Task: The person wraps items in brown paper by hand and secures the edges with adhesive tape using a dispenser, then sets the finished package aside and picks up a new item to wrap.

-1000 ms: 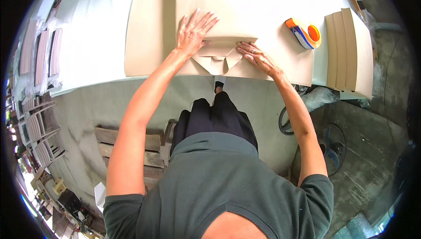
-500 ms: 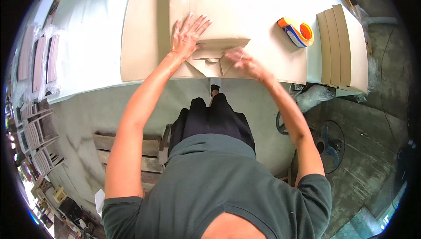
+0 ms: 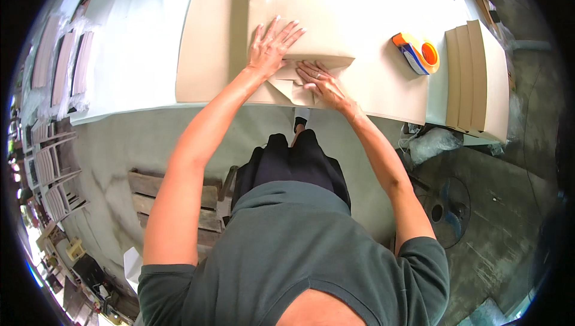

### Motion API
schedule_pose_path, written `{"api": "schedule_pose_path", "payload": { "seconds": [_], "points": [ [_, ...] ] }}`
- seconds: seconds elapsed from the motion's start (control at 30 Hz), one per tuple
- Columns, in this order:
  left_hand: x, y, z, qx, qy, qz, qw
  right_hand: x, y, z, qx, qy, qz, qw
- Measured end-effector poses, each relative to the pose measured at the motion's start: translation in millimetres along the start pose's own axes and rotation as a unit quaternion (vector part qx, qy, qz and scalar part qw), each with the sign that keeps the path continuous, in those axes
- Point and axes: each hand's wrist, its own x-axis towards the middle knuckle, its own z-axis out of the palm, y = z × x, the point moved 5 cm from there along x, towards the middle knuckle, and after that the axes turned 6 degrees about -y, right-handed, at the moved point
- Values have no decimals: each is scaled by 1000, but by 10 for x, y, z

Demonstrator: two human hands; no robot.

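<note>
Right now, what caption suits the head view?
Both hands, left hand and right hand, press folded brown paper flat on a table.

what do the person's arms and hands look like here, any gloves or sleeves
Both arms are bare from the short sleeves of a dark green-grey shirt down. The left hand and right hand wear no gloves. No watch, ring or wristband shows on either. The sleeves end above the elbows, with a plain hem and no markings.
</note>
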Motion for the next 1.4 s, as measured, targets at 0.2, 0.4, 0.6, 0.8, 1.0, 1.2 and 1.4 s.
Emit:
{"api": "schedule_pose_path", "payload": {
  "seconds": [0.2,0.4,0.6,0.8,1.0,1.2,1.4],
  "points": [
    [-69,-256,29,23,-88,78,993,122,-19,170,-9,-86,31,996],
    [5,-169,0,23,-78,80,994,267,-518,464,-16,28,12,999],
    [-99,-241,-8,13,-80,57,995,69,41,-143,296,-48,32,954],
    [-43,-136,-6,33,-90,60,994,-74,425,-177,61,-120,43,990],
    [-50,-149,13,15,-47,37,998,-86,329,-191,-62,-159,-31,985],
    [-37,-132,14,34,-46,36,998,-65,140,-125,-326,-60,-169,928],
    [-47,-186,33,34,-36,33,998,169,-248,-287,-267,87,-105,954]
  ]
}}
